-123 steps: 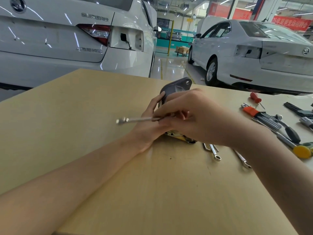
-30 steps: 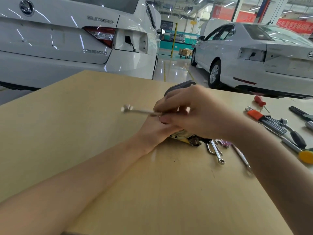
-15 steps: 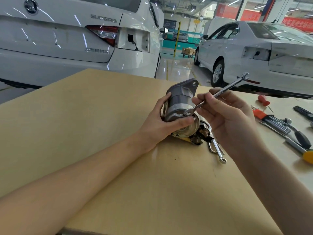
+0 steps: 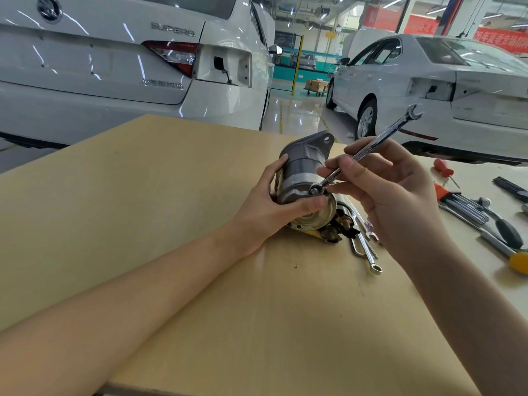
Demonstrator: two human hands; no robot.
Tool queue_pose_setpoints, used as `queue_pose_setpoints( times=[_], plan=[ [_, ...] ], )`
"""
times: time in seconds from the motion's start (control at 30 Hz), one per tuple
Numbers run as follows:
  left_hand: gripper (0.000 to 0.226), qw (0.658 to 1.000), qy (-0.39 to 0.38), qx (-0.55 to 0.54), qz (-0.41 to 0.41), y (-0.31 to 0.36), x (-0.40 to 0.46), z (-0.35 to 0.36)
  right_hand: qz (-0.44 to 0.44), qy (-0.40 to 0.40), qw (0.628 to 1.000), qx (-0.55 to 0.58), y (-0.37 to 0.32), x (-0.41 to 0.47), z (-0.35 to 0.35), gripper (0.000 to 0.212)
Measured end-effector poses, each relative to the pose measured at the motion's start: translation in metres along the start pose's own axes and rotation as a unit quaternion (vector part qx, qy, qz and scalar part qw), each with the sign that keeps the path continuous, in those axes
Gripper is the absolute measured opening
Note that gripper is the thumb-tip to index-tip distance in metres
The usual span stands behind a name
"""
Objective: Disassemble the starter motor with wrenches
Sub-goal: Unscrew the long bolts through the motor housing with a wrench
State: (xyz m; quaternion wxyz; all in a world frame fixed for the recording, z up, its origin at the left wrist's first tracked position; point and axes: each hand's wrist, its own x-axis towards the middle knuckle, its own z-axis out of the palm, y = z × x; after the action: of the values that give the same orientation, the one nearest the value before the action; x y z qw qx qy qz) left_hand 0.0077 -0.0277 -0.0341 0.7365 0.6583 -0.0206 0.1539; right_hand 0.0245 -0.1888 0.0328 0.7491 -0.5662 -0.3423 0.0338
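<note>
1. Head view, from my left: my left hand [image 4: 268, 204] is wrapped round the starter motor [image 4: 303, 178], thumb across its near end cap, fingers behind the barrel, steadying it on the desk [image 4: 143, 195].
2. The motor lies on its side between my two hands, mounting flange pointing away from me. The housing looks whole, with the end cap seated, so I judge the disassembly is at an early stage.
3. The wrench [image 4: 368, 147] has its ring end seated on a bolt at the top edge of the end cap, just above my left thumb, and its open end points up and away to the right.
4. My right hand [image 4: 391, 190] pinches the wrench shaft between thumb and fingertips. I would say this bolt is still in, and whether others are already out I cannot tell.
5. Just below my right hand lie spare wrenches [image 4: 368, 252]. Further right sit other hand tools [image 4: 480, 215].
</note>
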Motion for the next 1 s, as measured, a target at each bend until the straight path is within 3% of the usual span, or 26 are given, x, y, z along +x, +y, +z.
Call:
queue_pose_setpoints(
  times=[0.53, 0.7, 0.8, 1.0],
  plan=[
    [0.117, 1.0, -0.013, -0.02, -0.009, -0.002, 0.002, -0.002, -0.008, -0.002, 0.999, -0.05, -0.002, 0.0, -0.001, 0.018],
    [0.113, 1.0, -0.011, -0.023, -0.009, -0.002, 0.002, -0.001, -0.078, -0.086, 0.976, -0.185, -0.013, 0.01, 0.007, 0.019],
    [0.111, 1.0, -0.011, -0.023, -0.01, -0.002, 0.003, -0.001, -0.074, -0.118, 0.964, -0.228, -0.019, 0.017, 0.005, 0.019],
    [0.114, 1.0, -0.012, -0.015, 0.001, -0.004, 0.003, -0.002, -0.059, -0.03, 0.984, -0.164, -0.006, 0.002, 0.0, 0.014]
  ],
)
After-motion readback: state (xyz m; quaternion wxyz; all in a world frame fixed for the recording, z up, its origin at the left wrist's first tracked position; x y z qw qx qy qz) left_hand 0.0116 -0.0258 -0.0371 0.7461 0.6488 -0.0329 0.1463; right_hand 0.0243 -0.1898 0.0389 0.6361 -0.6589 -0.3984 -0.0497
